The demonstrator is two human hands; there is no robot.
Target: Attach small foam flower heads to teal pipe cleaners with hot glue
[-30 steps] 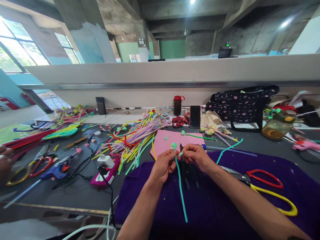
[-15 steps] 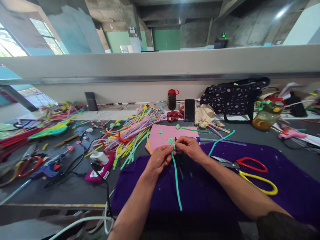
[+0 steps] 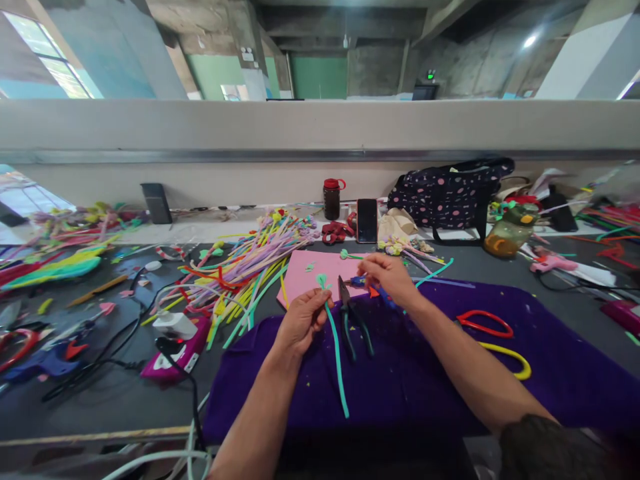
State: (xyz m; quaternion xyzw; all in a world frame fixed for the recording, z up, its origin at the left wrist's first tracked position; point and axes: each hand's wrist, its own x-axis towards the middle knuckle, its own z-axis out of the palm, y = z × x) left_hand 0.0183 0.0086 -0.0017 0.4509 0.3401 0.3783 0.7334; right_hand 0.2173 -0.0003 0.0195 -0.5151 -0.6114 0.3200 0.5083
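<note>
My left hand [image 3: 306, 320] pinches a mint-green pipe cleaner [image 3: 337, 363] close to its curled, flower-like top, and the stem hangs down over the purple cloth [image 3: 425, 387]. Over a blue glue gun [image 3: 354, 281] with an orange trigger is my right hand [image 3: 390, 275], its fingers bent and apart. The hand hides part of the gun, and I cannot tell whether they touch. Between my hands lies a pair of dark-handled pliers [image 3: 345, 310], jaws pointing away from me.
Behind my hands are a pink sheet [image 3: 300, 267], a pile of pipe cleaners [image 3: 265, 250] and a phone [image 3: 367, 221]. Red-and-yellow-handled scissors [image 3: 505, 360] lie under my right forearm. At left, a magenta power strip [image 3: 193, 343] trails cables near another blue glue gun [image 3: 45, 360].
My right hand has left the pipe cleaner and moved right, over the blue glue gun. My left hand keeps its pinch. The pliers are now in plain view. The camera has turned slightly right.
</note>
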